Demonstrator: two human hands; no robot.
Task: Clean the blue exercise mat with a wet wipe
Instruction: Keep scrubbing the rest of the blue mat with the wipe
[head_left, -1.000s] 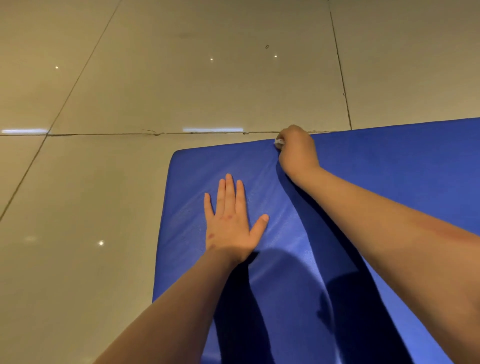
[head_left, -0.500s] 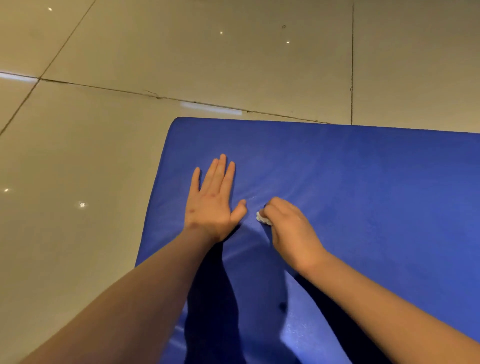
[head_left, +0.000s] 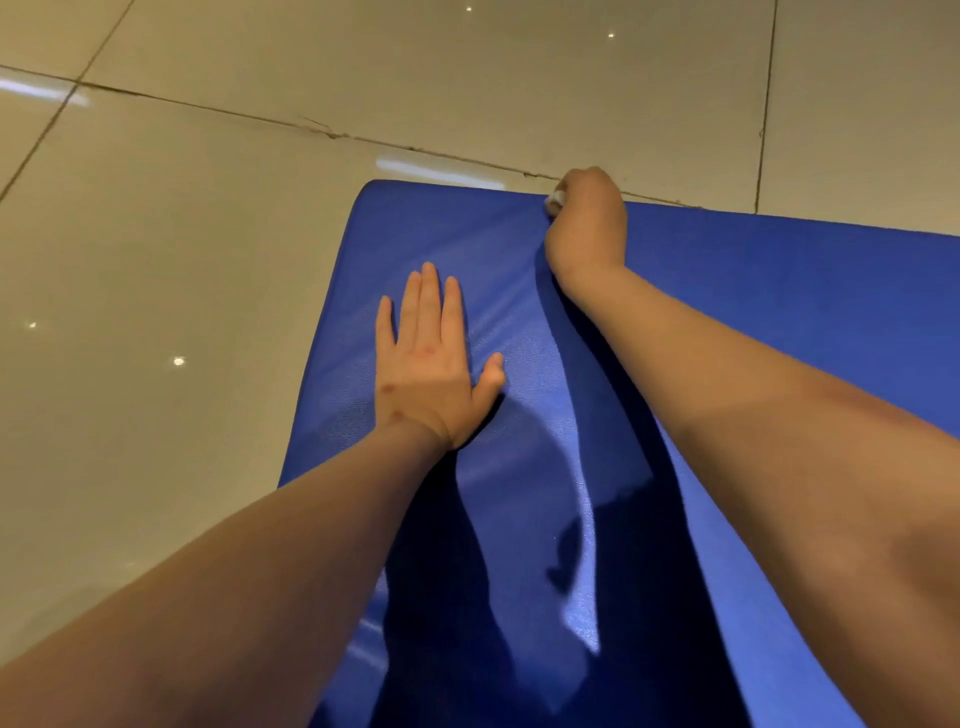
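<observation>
Fingers of the right hand (head_left: 587, 228) are curled tight around a small crumpled white wet wipe (head_left: 555, 200), of which only a pale wad shows, poking out at the hand's left side. The fingers themselves are tucked under and mostly hidden behind the back of the hand. The fist presses the wipe down right at the far edge of the blue exercise mat (head_left: 779, 322), a rectangle with a finely textured, slightly glossy surface and a rounded far-left corner. The right forearm stretches diagonally across the mat from the lower right.

Nearer and to the left, the left hand (head_left: 426, 364) lies palm down on the mat close to its left edge. Its fingers (head_left: 428, 296) are straight and held together, pointing away from the person, with the thumb spread out to the right. It grips nothing and simply rests flat on the surface. The two hands are well apart, the wipe lying beyond and to the right of the left fingertips.

Dark shadows of both arms fall across the near part of the mat. The mat lies on a glossy beige tiled floor (head_left: 182, 234), where a cracked grout line (head_left: 332, 134) runs just past the far edge.
</observation>
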